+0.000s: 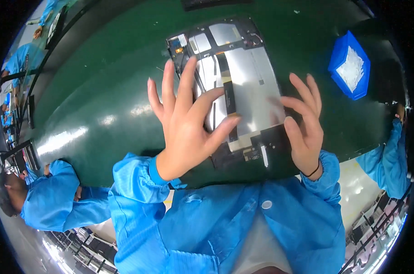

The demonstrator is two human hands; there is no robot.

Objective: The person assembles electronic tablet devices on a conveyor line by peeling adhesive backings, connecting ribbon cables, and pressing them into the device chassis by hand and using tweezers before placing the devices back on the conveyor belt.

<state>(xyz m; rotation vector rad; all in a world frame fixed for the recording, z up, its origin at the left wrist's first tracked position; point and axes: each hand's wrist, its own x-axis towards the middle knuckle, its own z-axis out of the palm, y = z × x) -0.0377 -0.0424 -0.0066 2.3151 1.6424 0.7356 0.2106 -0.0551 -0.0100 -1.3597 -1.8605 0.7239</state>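
A flat device chassis (pixel 257 68) with silvery panels, a black frame and ribbon cables lies on the green table in front of me. My left hand (pixel 184 118) is spread over its left part, thumb and index finger beside a dark flex cable strip (pixel 230 98) running down the middle. Its other fingers reach over the chassis's left edge. At the right edge hovers my right hand (pixel 307 123), fingers apart and bent, with nothing visible in it. A small white strip (pixel 265 156) sticks up at the chassis's near end.
A blue bin (pixel 365 77) with small white pieces stands on the green table (pixel 102 91) at the right. A dark object (pixel 211 3) lies at the far edge. Co-workers in blue sit at the left (pixel 52 201) and right (pixel 385 160).
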